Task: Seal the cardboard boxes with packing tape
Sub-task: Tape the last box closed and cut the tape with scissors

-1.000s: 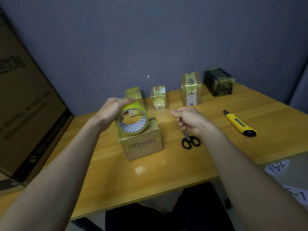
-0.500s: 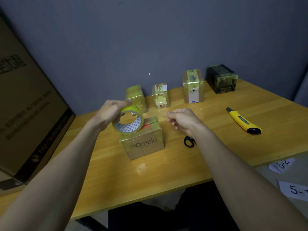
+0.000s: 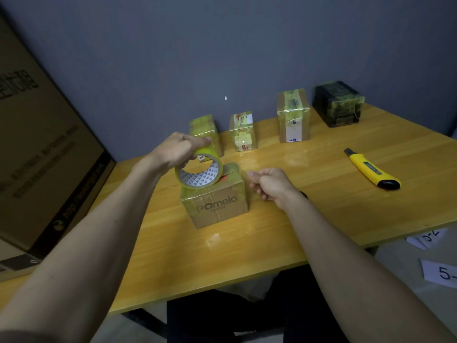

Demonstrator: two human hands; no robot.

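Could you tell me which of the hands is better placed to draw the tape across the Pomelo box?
Probably the right hand: it pinches beside the box, while the left hand holds the tape roll over it.

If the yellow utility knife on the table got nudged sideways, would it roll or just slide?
The utility knife would probably slide: its body looks flattish and lies lengthwise on the smooth table. It looks rigid and likely light. Whether the blade is out is too small to tell.

1. Glossy yellowish plastic tape roll (image 3: 199, 170), printed paper core.
2. Matt brown cardboard box (image 3: 217, 201), shiny taped top.
3. Smooth varnished wood table (image 3: 309, 219).
4. Glossy yellow plastic utility knife (image 3: 372, 169), far right.
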